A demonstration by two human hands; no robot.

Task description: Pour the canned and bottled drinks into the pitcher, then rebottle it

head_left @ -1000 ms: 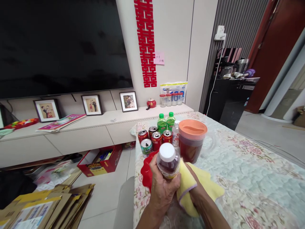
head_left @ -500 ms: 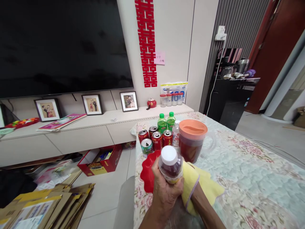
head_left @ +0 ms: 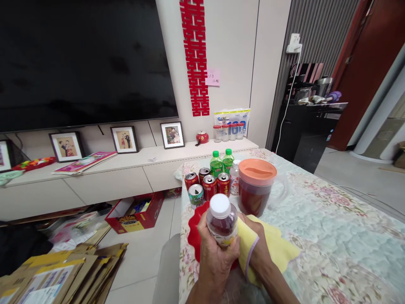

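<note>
My left hand [head_left: 215,253] is wrapped round a bottle [head_left: 223,219] with a white cap and dark purplish contents, tilted over the table. My right hand [head_left: 257,236] grips a yellow cloth [head_left: 275,240] with a purple edge and presses it against the bottle's right side; its fingertips are hidden by the cloth. Beneath the bottle lies a red scalloped dish [head_left: 194,234], partly covered by my left hand. Just beyond stands a pitcher [head_left: 255,190] of dark red liquid under an orange lid.
Several drink cans [head_left: 209,186], two green-capped bottles [head_left: 216,164] and a white-capped bottle [head_left: 234,177] crowd the table's far left end. A flowered cloth covers the table [head_left: 329,228]. Left on the floor are a red box [head_left: 136,215] and flattened cardboard [head_left: 69,274].
The bottle and my left hand have shifted slightly left, and the bottle's label shows more. My right hand has risen a little with the cloth, showing more of its back.
</note>
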